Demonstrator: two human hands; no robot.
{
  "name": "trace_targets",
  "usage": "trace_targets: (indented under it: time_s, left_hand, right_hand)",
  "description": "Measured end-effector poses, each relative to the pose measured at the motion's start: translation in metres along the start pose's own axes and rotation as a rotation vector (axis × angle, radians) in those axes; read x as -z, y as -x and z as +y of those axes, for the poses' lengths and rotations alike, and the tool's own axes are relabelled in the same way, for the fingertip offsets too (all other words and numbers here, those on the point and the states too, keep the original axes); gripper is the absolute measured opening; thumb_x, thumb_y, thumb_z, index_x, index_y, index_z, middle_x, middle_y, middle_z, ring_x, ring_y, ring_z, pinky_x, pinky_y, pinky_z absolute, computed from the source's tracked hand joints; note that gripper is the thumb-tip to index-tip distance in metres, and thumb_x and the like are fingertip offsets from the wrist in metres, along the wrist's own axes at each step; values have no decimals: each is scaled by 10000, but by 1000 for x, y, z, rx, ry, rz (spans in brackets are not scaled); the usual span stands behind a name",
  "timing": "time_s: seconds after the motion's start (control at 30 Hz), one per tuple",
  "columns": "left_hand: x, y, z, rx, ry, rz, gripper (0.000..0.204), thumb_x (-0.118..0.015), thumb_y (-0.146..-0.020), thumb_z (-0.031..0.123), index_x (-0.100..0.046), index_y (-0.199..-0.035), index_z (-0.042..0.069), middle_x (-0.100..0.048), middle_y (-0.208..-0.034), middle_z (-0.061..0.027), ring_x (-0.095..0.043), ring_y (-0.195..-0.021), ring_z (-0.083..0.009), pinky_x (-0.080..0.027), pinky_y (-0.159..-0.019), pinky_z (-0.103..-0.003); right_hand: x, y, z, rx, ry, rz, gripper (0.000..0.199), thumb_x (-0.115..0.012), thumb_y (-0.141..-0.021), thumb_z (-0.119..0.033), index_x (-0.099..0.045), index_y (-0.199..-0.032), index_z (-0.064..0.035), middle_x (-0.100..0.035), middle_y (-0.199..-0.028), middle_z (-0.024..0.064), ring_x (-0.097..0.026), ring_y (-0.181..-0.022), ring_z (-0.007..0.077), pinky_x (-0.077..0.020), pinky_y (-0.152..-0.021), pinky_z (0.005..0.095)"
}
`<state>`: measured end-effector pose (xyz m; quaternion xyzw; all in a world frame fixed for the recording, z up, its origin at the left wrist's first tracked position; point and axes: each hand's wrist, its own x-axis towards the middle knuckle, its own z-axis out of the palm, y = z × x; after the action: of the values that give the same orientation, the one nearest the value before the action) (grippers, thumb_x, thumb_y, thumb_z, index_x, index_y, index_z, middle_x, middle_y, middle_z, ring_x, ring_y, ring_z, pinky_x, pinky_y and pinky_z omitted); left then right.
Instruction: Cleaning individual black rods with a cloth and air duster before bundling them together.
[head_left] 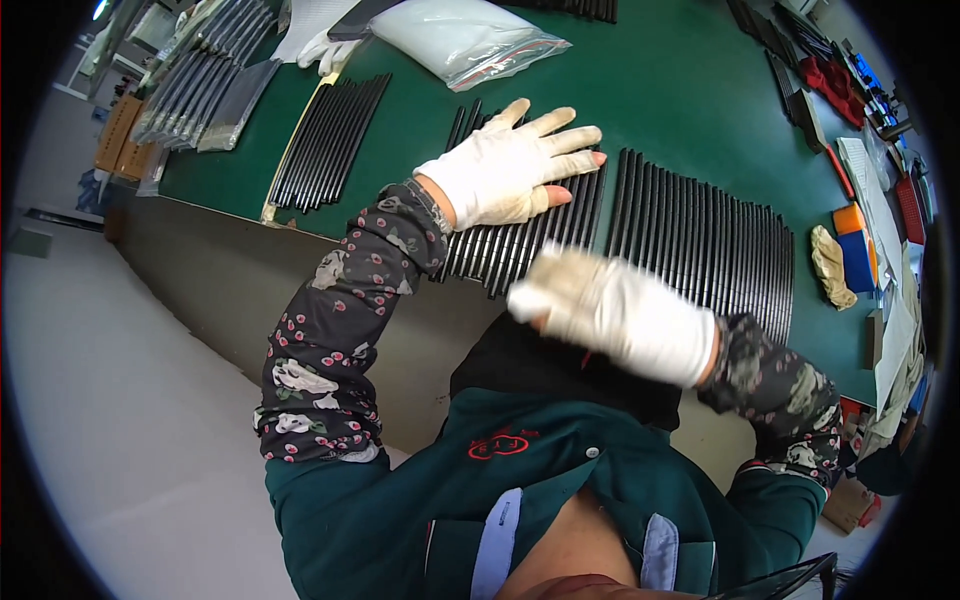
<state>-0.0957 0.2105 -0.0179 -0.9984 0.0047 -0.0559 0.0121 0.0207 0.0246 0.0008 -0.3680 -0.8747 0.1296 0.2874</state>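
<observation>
On the green table (690,110), the left hand (515,165) lay flat on a batch of black strips (525,235) while the right hand (610,310) passed blurred above the near edge.

Under the left hand, gloved in white with its fingers spread wide and gripping nothing, the black strips lay side by side, pressed beneath palm and fingertips. The right hand, also in a white glove, hovered just in front of those same strips; motion blur hid whether its fingers were curled or held anything. Just to the right lay a wider row of black strips (705,250), apart from both hands. Farther left on the table sat another bundle of strips (330,140), and beyond the left hand a clear plastic bag (465,35). A crumpled yellowish glove (830,265) rested near the table's right end.
</observation>
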Motion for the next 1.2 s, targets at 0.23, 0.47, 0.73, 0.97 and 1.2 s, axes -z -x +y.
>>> trace_targets:
  time_s: [0.23, 0.47, 0.73, 0.97, 1.2]
  left_hand:
    - [-3, 1, 2, -16, -21, 48, 562, -600, -886, 292, -429, -1409, 177, -345, -1510, -39, -314, -1399, -283, -262, -1124, -551]
    - [-1, -1, 2, 12, 28, -14, 548, -596, -879, 262, -441, -1400, 183, -343, -1512, -35, -319, -1397, -278, -254, -1125, -559]
    - [0, -3, 3, -5, 62, 30, 513, -567, -902, 223, -441, -1397, 171, -360, -1498, -49, -319, -1394, -296, -246, -1126, -563]
    - [0, -1, 3, -13, 130, 71, 544, -588, -896, 207, -420, -1411, 170, -355, -1495, -71, -302, -1402, -302, -235, -1128, -568]
    - [5, 27, -38, 71, -43, 25, 566, -565, -898, 360, -441, -1400, 130, -371, -1499, -53, -320, -1404, -244, -228, -1147, -518]
  right_hand:
    - [-11, -10, 6, -2, -4, 10, 331, -512, -888, -90, -488, -1206, 1, -554, -1045, 163, -582, -929, 309, -519, -794, 354]
    - [-4, -24, -26, 13, -57, -7, 266, -520, -897, -150, -523, -1117, 0, -562, -986, 144, -609, -894, 287, -531, -776, 337]
    - [-29, -20, -42, 7, -110, -30, 272, -520, -866, -143, -520, -1120, -45, -568, -1027, 128, -587, -975, 294, -520, -806, 351]
    - [-18, -27, -43, -60, -227, -301, 306, -494, -967, -185, -532, -1219, -17, -573, -1159, 179, -576, -1085, 324, -482, -948, 365]
    - [16, -39, 28, -232, -10, 110, 451, -626, -813, -111, -524, -1241, -14, -556, -1239, 203, -557, -1135, 394, -468, -976, 429]
